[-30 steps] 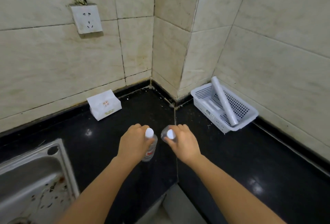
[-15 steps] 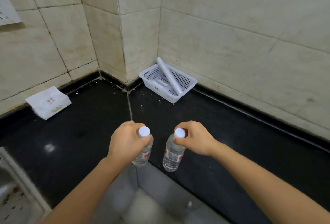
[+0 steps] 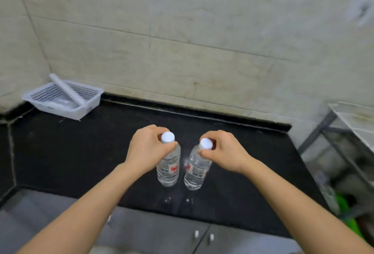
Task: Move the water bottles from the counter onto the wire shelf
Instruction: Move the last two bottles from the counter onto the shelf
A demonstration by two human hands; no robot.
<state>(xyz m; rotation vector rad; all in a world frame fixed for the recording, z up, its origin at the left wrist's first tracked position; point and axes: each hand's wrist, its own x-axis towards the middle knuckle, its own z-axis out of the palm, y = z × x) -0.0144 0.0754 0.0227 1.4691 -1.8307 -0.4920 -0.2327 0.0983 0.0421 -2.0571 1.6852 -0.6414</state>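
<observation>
The person's left hand [image 3: 148, 149] has its fingers [image 3: 150, 130] curled tightly round the neck of the left water bottle [image 3: 169, 169], just under the white cap [image 3: 167, 137], with the thumb pressed across the near side. The right hand [image 3: 224, 151] grips the right water bottle [image 3: 195, 172] in the same way: fingers wrapped behind the neck, thumb closing in front, the cap [image 3: 205, 143] poking out above. No finger on either hand stands loose or spread.

Both bottles hang close together, not quite touching, over the middle of the black counter [image 3: 60, 152] (small glints on the surface below suggest they are lifted clear of it). The right one tilts slightly.

The wire shelf [image 3: 352, 120] stands at the far right, beyond the counter's end. A white perforated basket [image 3: 60, 110] with a white roll [image 3: 67, 89] leaning in it sits in the left corner.
</observation>
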